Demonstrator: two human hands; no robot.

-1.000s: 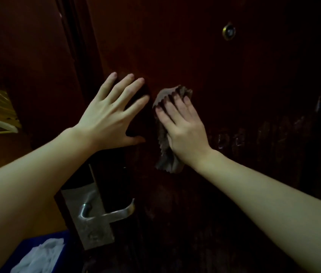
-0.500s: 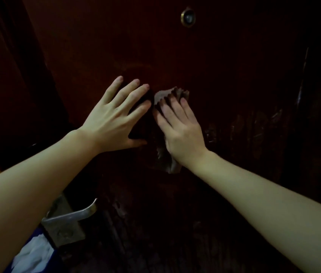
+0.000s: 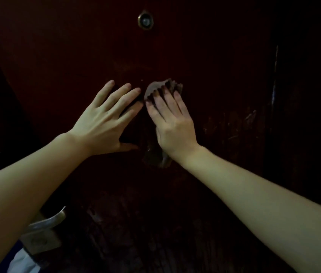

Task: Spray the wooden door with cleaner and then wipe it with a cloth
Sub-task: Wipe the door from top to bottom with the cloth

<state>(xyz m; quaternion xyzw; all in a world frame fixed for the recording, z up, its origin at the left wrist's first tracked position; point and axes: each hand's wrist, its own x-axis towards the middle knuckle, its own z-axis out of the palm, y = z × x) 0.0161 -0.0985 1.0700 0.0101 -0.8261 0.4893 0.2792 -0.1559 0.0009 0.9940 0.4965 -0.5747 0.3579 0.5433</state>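
The dark reddish wooden door (image 3: 214, 66) fills the view, dimly lit. A brownish cloth (image 3: 155, 89) lies flat against its middle. My right hand (image 3: 172, 123) presses the cloth to the wood with straight fingers; cloth shows above the fingertips and below the wrist. My left hand (image 3: 104, 123) rests flat on the door just left of the cloth, fingers spread, holding nothing. Faint smears (image 3: 234, 125) show on the door to the right of my right hand. No spray bottle is in view.
A round brass peephole (image 3: 145, 21) sits above the hands. A metal lever handle (image 3: 47, 221) on its plate is at lower left, partly behind my left forearm. Something white and blue (image 3: 21, 261) lies below it. The right edge is very dark.
The view has swung left to right, so the door handle and frame slid to the lower left. Both hands stay side by side on the door, the right still on the cloth.
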